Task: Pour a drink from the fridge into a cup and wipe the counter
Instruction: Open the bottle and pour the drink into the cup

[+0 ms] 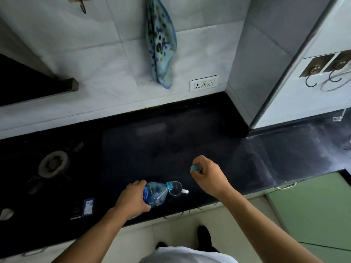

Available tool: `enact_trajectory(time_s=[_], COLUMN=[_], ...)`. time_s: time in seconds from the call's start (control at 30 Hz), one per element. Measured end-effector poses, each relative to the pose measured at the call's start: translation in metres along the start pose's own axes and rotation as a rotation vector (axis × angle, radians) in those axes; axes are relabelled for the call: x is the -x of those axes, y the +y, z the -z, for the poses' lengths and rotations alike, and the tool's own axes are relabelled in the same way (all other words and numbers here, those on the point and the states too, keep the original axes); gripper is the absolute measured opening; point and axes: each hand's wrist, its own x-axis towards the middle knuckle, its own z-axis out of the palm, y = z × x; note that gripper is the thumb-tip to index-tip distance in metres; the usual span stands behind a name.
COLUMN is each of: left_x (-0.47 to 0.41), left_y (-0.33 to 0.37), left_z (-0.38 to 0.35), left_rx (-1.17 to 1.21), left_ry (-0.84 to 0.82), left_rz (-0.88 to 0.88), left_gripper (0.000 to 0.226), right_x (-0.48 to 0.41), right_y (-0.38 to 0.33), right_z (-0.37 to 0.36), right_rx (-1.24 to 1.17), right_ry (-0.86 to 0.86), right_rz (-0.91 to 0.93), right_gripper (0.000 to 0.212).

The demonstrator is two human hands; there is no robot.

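- A person in a white top [187, 255] stands at a kitchen desk [171, 145], a dark shoe [204, 237] showing on the pale floor below.
- The left hand [133, 198] grips a clear blue plastic bottle [154, 194] around its body, near the front edge of the desk. The bottle is tipped over to the right, its uncapped neck at the rim of the cup.
- The cup [175, 188], clear with a white handle pointing right, stands upright on the dark desk just right of the bottle. Whether liquid is running into it cannot be told.
- The right hand [209, 175] hovers over the desk to the right of the cup, apart from it. Its fingers are curled and pinch a small blue bottle cap [195, 167].
- A blue and white packet [88, 206] lies on the desk left of the bottle, and a gas burner [53, 164] sits further back on the left.
- On the tiled wall behind, a white socket plate [204, 83] sits just above the desk, and a blue patterned cloth bag [161, 42] hangs above and to its left.
- Metal wall hooks [311, 80] are fixed at far right.
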Motion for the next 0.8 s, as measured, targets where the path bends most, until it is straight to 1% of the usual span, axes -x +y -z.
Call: enact_trajectory(time_s=[0.2,0.53,0.8], left_x=[-0.001,-0.002,0.002], left_y=[0.01,0.02,0.028], left_z=[-0.008,-0.009,-0.005], left_rx=[-0.082,-0.172,-0.203], left_ry=[-0.046,-0.096,-0.091], left_rz=[0.05,0.156,0.178], left_gripper=[0.067,0.08,0.076], right_x=[-0.005,-0.011,-0.009], right_y=[0.011,0.023,0.026], right_z=[-0.006,-0.011,-0.014], right_rx=[0.016,0.044,0.052], right_ry=[-0.063,-0.134,-0.162], right_rz=[0.018,0.038,0.051], right_gripper=[0.013,0.016,0.015])
